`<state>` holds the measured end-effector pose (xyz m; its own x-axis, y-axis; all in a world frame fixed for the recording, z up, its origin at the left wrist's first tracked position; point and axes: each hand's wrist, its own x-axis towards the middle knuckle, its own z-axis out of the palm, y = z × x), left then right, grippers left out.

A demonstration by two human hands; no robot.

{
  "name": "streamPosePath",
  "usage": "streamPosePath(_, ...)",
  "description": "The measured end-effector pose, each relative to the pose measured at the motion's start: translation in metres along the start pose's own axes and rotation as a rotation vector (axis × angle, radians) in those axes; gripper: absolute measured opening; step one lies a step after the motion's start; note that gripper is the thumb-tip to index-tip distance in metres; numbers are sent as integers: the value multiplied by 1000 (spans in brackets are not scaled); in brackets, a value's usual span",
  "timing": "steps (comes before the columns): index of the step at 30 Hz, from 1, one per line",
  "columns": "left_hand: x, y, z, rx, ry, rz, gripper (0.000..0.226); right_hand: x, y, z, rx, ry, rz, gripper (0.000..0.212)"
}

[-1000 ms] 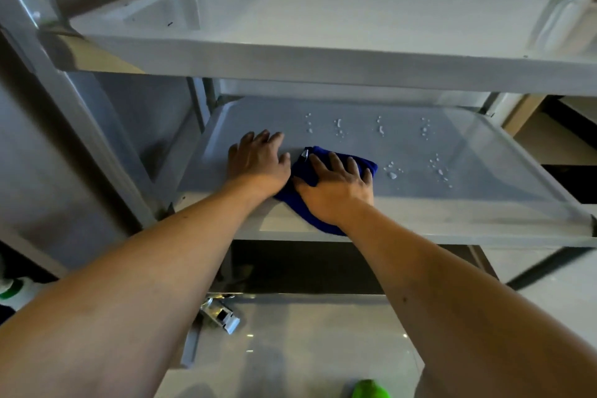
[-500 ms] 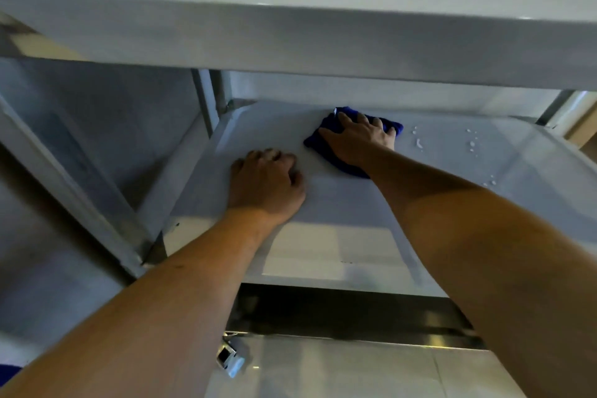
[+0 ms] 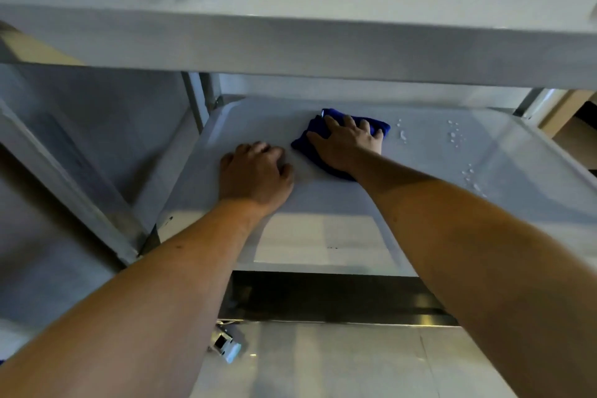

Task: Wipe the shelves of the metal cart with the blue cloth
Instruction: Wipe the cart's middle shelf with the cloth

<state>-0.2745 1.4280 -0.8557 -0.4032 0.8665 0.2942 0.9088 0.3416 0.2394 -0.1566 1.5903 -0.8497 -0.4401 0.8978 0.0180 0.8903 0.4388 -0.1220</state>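
Note:
The metal cart's middle shelf point(image 3: 323, 236) stretches in front of me, under the top shelf point(image 3: 290, 42). A folded blue cloth point(image 3: 310, 139) lies near the back of the middle shelf. My right hand point(image 3: 347, 142) presses flat on the cloth with its fingers spread. My left hand point(image 3: 255, 171) rests on the bare shelf just left of the cloth, fingers curled under and holding nothing. Water droplets point(image 3: 454, 136) dot the shelf to the right of the cloth.
A cart upright point(image 3: 200, 100) stands at the back left corner, and a slanted frame bar point(image 3: 64, 178) runs down the left. The bottom shelf point(image 3: 323, 362) shows below, with a caster point(image 3: 224, 344) at its left edge.
My right hand has pushed the cloth from the shelf's front toward the back, then slightly right. My head has dropped lower under the top shelf. The left hand has curled its fingers.

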Motion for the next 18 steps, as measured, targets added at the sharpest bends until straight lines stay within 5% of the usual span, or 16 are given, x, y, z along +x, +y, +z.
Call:
streamPosePath(13, 5, 44, -35, 129, -318, -212, 50, -179, 32, -14, 49, -5, 34, 73)
streamPosePath(18, -3, 92, -23, 102, -278, -48, 49, -192, 58, -18, 57, 26, 100, 71)
